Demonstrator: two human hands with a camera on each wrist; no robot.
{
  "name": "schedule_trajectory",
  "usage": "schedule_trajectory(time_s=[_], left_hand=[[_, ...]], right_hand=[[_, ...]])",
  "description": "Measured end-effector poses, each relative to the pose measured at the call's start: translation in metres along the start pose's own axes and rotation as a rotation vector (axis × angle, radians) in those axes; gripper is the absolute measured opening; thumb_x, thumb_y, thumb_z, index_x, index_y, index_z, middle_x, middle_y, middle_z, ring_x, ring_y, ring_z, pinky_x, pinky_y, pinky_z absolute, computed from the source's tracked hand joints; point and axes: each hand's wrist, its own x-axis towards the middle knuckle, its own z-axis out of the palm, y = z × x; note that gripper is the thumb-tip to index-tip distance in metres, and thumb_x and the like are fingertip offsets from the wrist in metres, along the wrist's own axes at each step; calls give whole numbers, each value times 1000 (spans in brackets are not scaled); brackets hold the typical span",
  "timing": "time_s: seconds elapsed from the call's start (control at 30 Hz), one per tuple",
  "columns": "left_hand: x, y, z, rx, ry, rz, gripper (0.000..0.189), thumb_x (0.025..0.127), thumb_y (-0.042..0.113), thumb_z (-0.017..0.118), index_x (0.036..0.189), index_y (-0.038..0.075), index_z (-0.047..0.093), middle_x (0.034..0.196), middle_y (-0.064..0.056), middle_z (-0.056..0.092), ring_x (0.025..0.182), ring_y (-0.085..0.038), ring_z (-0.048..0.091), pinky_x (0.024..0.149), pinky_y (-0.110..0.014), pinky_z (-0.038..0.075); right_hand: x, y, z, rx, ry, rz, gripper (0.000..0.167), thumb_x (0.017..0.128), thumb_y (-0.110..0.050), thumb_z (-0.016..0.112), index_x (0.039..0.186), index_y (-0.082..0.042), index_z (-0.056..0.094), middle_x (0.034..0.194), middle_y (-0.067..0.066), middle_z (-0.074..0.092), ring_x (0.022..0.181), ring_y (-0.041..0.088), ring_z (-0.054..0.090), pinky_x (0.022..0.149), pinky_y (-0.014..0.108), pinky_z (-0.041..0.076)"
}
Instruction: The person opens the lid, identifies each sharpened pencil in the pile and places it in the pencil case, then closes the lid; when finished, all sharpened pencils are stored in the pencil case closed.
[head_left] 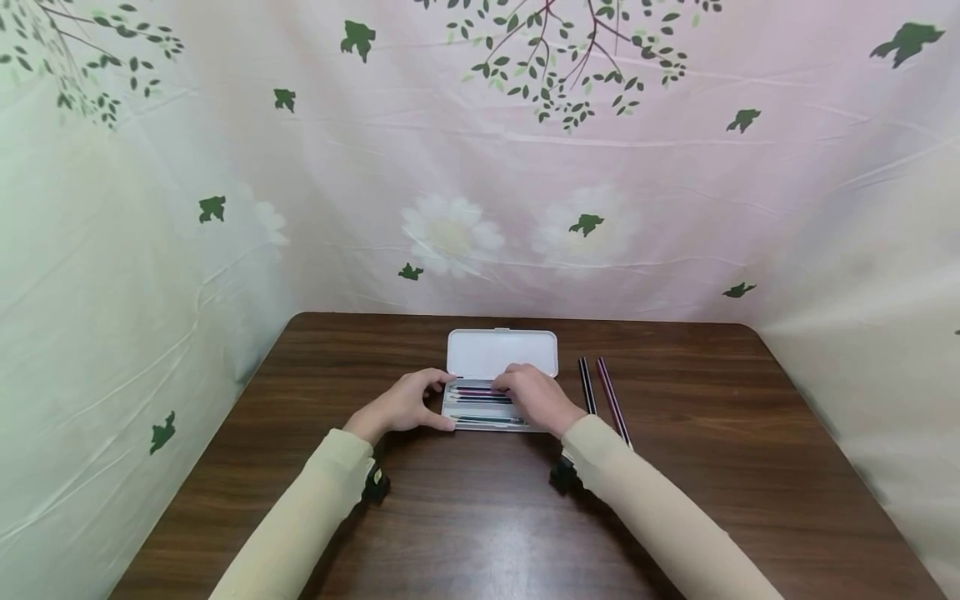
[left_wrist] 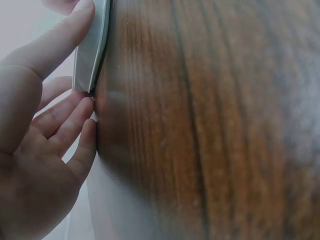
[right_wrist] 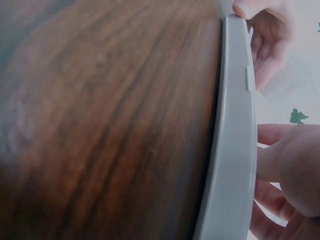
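A white pencil case (head_left: 447,410) lies on the table with its lid (head_left: 502,353) raised toward the back. Several dark pencils (head_left: 480,395) lie lengthwise inside, in a back and a front row. My left hand (head_left: 405,403) holds the case's left end, thumb at the front corner and fingers at the back one. In the left wrist view that thumb (left_wrist: 65,35) presses the case's wall. My right hand (head_left: 536,397) reaches into the right half, fingers bent down over the pencils. Its fingertips are hidden behind the case's front wall (right_wrist: 235,130) in the right wrist view, so I cannot tell what they hold.
Right of the case, a black pencil (head_left: 587,385) and a purple pencil (head_left: 612,398) lie on the brown wooden table (head_left: 712,433), partly covered by the right sleeve. A printed cloth (head_left: 480,175) hangs behind the table's far edge and along both sides.
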Motion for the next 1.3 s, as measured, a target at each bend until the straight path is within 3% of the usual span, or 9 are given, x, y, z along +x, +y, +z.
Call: schedule_trajectory(time_s=[0.33,0.5,0.67,0.83,1.07,1.3], left_hand=[[0,1,0,8,2,7,83,75,36,98,146,14,61,133,-2,63,121,-22,56,108,-44,50],[-1,1,-1,13,10,1,83,75,35,98,146,14,61,132,-2,63,120,-22,56,108,-43,50],[-1,2,0,14,11,1,83,75,35,98,146,13,61,131,-3,63,119,-22,56,107,-44,50],[1,2,1,17,12,16,83,75,36,98,145,14,62,132,-2,63,119,-22,56,106,-43,51],[3,-1,2,20,8,34,80,74,36,98,142,14,62,130,-1,64,118,-20,57,105,-41,51],[2,0,1,-30,31,53,95,74,30,99,145,7,41,135,-5,65,120,-23,60,104,-44,51]], right_hand=[[-25,25,-21,7,130,96,24,95,1,73,117,-10,78,109,6,71,100,25,68,86,43,60],[-40,38,-29,8,140,180,28,93,2,74,119,-10,76,114,11,68,103,29,67,88,47,59],[-50,41,-32,29,126,247,37,96,-3,76,131,-8,69,124,18,62,103,28,65,88,45,59],[-51,45,-33,43,107,235,52,95,1,73,144,-6,59,131,22,65,109,31,68,92,48,59],[-49,46,-32,86,90,234,56,93,7,72,146,-8,56,127,22,67,104,31,71,90,47,60],[-44,47,-32,173,108,287,75,90,11,74,155,-11,41,123,19,64,103,30,68,89,47,60]])
